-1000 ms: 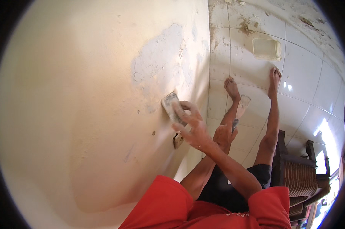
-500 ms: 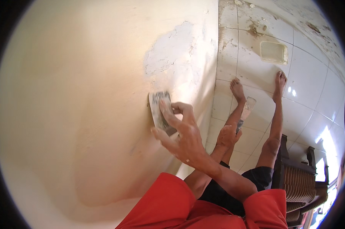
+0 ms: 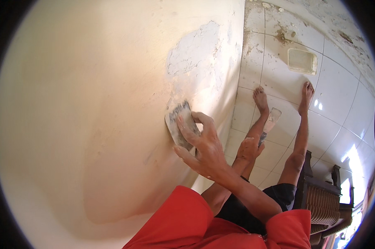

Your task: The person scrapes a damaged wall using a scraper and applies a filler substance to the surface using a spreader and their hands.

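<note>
Flat blade: the scraper appears laid against the wall; over the last second it has moved leftward and away from the grey patch, which suggests a stroke in progress over the wall beside that patch.
Right hand: this hand grips the scraper, fingers spread along its back; its forearm crosses over the left one. The wall fitting that showed beneath it a second ago is now out of sight.
Left hand: closed round the dark handle of a putty knife, this hand stays near the left shin, clear of the wall, so it seems to be just keeping the tool ready.
Wall: cream, smooth on the left, with a cracked pale-grey patch above the scraper.
Floor: white tiles, brown-stained near the top; both bare feet rest on it.
Tub: a shallow, pale, rectangular container lies just beyond the feet.
Far right: dark wooden furniture with ribbed slats, strong daylight beside it.
</note>
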A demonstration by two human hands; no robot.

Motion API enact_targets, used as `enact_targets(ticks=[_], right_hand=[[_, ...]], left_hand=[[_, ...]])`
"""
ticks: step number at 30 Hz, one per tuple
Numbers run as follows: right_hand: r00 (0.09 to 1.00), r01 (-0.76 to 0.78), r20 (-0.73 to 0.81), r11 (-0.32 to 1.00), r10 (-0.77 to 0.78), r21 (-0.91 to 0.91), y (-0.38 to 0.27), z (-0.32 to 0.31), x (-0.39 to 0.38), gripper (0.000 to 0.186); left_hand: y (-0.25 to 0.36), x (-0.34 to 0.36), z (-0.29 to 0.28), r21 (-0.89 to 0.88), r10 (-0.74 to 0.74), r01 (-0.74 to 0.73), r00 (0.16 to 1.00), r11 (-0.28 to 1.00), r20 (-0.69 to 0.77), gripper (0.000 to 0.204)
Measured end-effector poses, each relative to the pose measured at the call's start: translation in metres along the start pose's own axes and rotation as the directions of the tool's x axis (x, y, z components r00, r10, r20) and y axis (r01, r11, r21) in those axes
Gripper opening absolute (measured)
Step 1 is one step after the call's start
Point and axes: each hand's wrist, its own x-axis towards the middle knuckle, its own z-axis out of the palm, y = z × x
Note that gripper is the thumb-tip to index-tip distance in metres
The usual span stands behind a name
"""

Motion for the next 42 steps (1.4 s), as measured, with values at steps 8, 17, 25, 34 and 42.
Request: enact_targets(ticks=[8,17,25,34,42], right_hand=[[0.968,-0.174,-0.162,0.978,0.192,0.118,0.001,-0.008,0.038,0.058],[0.997,-0.071,0.014,0.997,0.071,0.028,-0.012,-0.006,-0.022,0.067],[0.985,0.162,-0.053,0.984,-0.166,-0.071,0.002,0.021,0.009,0.063],[1.0,-0.006,0.013,0.999,0.006,-0.039,0.014,-0.011,-0.027,0.056],[0.989,-0.112,-0.094,0.992,0.118,0.063,-0.02,0.014,0.003,0.058]], left_hand=[[-0.007,0.0,0.007,0.034,0.006,-0.006,1.0,0.999,0.0,0.031],[-0.013,-0.005,0.009,0.047,0.0,0.0,1.0,0.999,-0.006,0.029],[-0.013,-0.005,0.014,0.053,0.016,-0.016,1.0,0.998,0.001,0.027],[-0.019,-0.007,0.016,0.085,0.023,-0.023,1.0,0.996,0.001,0.027],[-0.019,-0.007,0.023,0.097,0.032,-0.032,0.999,0.995,0.005,0.028]])
